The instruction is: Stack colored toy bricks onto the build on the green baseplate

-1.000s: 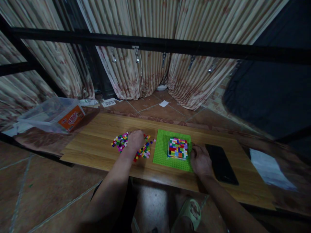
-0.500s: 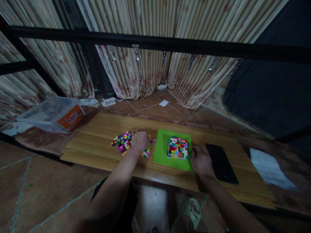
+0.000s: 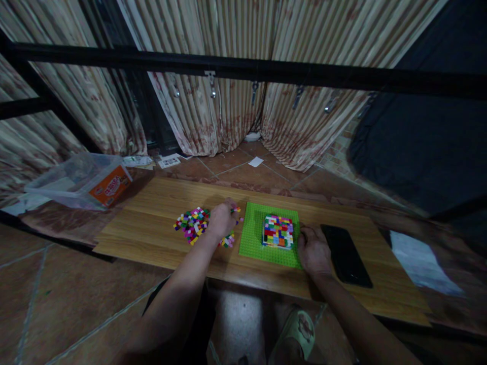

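Part-hiding loose multicoloured plastic bricks [image 3: 193, 223] behind left hand [image 3: 221, 220]; cannot tell either grip. Resting curled right hand [image 3: 314, 250] apart, at edge of square green studded baseplate [image 3: 251, 235] bearing multicoloured brick block [image 3: 279, 232]. With open brown wooden tabletop [image 3: 142, 220] leftward.

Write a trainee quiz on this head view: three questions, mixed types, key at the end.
1. Multiple choice. Which is the left hand nearest to?
A) the clear bin
B) the loose bricks
C) the white paper
2. True or false: the assembled brick block stands on the green baseplate.
3. Fill in the colour: the right hand is at the baseplate's edge, next to a flat ______ slab on the wooden board.

Key: 1. B; 2. True; 3. black
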Tool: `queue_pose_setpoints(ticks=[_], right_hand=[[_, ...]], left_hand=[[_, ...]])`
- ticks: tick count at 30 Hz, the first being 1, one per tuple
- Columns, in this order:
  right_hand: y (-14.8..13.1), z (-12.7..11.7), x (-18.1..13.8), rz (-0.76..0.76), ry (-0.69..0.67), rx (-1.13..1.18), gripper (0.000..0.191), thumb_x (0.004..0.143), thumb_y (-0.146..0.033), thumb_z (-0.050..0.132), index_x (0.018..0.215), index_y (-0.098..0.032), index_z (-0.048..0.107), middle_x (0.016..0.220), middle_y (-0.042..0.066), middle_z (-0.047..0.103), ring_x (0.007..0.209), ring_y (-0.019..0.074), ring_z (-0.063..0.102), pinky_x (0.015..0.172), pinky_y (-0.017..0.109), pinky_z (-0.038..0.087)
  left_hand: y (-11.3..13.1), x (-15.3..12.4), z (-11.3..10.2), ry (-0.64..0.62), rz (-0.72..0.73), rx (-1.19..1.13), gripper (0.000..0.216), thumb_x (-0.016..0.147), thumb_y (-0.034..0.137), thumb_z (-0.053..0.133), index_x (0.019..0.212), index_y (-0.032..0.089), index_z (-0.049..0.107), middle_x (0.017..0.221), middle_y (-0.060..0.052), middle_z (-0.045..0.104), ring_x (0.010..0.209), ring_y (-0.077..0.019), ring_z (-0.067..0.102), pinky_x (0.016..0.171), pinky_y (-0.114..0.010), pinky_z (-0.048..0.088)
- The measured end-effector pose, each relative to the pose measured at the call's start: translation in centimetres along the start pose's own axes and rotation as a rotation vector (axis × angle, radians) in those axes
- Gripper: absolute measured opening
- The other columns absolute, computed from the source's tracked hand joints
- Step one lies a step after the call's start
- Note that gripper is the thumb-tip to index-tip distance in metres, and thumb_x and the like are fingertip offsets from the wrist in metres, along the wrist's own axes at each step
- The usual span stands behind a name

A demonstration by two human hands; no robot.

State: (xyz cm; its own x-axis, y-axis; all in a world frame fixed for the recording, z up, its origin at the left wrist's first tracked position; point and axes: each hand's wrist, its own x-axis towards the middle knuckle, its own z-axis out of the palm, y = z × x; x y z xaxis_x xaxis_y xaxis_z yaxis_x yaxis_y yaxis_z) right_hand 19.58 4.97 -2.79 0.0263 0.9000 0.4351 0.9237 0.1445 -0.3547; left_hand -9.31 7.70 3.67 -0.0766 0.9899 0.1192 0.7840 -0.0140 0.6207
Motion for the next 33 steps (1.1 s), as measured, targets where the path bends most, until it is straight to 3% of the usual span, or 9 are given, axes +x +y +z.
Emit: queue_pose_setpoints(ticks=[3,6,8,11,17,27,31,33], right_hand=[[0.1,0.1,0.0,-0.003,-0.002,0.0,0.026,0.086,-0.025,0.039,0.09,-0.017,0.063,0.099,0.012,0.064,0.099,0.0247,0.057,0.092,0.039,0.047],[0.2,0.1,0.0,-0.002,-0.004,0.003,0.026,0.086,-0.025,0.039,0.09,-0.017,0.063,0.099,0.012,0.064,0.098,0.0251,0.057,0.093,0.039,0.047],[0.2,0.1,0.0,0.003,-0.005,-0.002,0.026,0.086,-0.025,0.039,0.09,-0.016,0.063,0.099,0.013,0.064,0.098,0.0253,0.057,0.093,0.04,0.047],[0.2,0.1,0.0,0.001,-0.005,-0.009,0.026,0.086,-0.025,0.039,0.091,-0.017,0.063,0.099,0.012,0.063,0.098,0.0251,0.057,0.092,0.039,0.047],[0.0,0.0,-0.1,0.016,0.003,-0.006,0.027,0.087,-0.026,0.039,0.093,-0.017,0.063,0.1,0.012,0.063,0.098,0.0248,0.057,0.093,0.039,0.046],[-0.2,-0.2,-0.1,0.017,-0.015,-0.012,0.027,0.086,-0.025,0.039,0.092,-0.016,0.064,0.1,0.013,0.063,0.095,0.0246,0.058,0.091,0.038,0.048],[-0.2,-0.1,-0.1,0.023,-0.011,-0.009,0.027,0.086,-0.024,0.04,0.093,-0.015,0.064,0.1,0.013,0.063,0.097,0.0248,0.058,0.092,0.038,0.047],[-0.2,-0.1,-0.1,0.03,-0.013,-0.006,0.027,0.086,-0.025,0.04,0.094,-0.015,0.064,0.101,0.013,0.063,0.098,0.0248,0.058,0.093,0.038,0.047]], left_hand=[[-0.6,0.4,0.5,0.019,-0.018,-0.397,0.017,0.075,0.014,0.062,0.091,0.017,0.067,0.094,-0.007,0.073,0.092,-0.0202,0.068,0.082,-0.029,0.051],[-0.7,0.5,0.9,-0.029,-0.13,-0.741,0.011,0.07,0.011,0.064,0.081,0.016,0.066,0.076,-0.002,0.071,0.071,-0.0163,0.068,0.068,-0.026,0.052],[-0.3,0.4,0.9,-0.076,-0.223,-0.907,0.009,0.07,0.01,0.064,0.076,0.015,0.061,0.065,0.001,0.065,0.059,-0.0136,0.065,0.059,-0.023,0.051],[0.4,0.1,0.6,-0.128,-0.318,-1.052,0.013,0.072,0.009,0.065,0.075,0.016,0.055,0.061,0.002,0.063,0.054,-0.0117,0.063,0.057,-0.022,0.051],[0.9,-0.3,0.1,-0.233,-0.33,-1.163,0.011,0.08,0.018,0.067,0.077,0.013,0.058,0.068,-0.004,0.067,0.059,-0.0092,0.063,0.06,-0.021,0.051],[1.3,-0.4,0.3,-0.179,-0.306,-1.109,0.015,0.081,0.024,0.063,0.072,0.014,0.057,0.059,0.001,0.058,0.053,-0.008,0.057,0.052,-0.017,0.043],[1.2,-0.3,0.8,-0.132,-0.295,-0.978,0.016,0.086,0.017,0.048,0.071,0.015,0.055,0.056,0.003,0.055,0.052,-0.008,0.056,0.052,-0.017,0.043],[0.8,-0.2,0.9,-0.126,-0.262,-0.759,0.021,0.089,0.017,0.041,0.073,0.016,0.055,0.059,0.001,0.058,0.055,-0.0093,0.059,0.054,-0.018,0.044]])
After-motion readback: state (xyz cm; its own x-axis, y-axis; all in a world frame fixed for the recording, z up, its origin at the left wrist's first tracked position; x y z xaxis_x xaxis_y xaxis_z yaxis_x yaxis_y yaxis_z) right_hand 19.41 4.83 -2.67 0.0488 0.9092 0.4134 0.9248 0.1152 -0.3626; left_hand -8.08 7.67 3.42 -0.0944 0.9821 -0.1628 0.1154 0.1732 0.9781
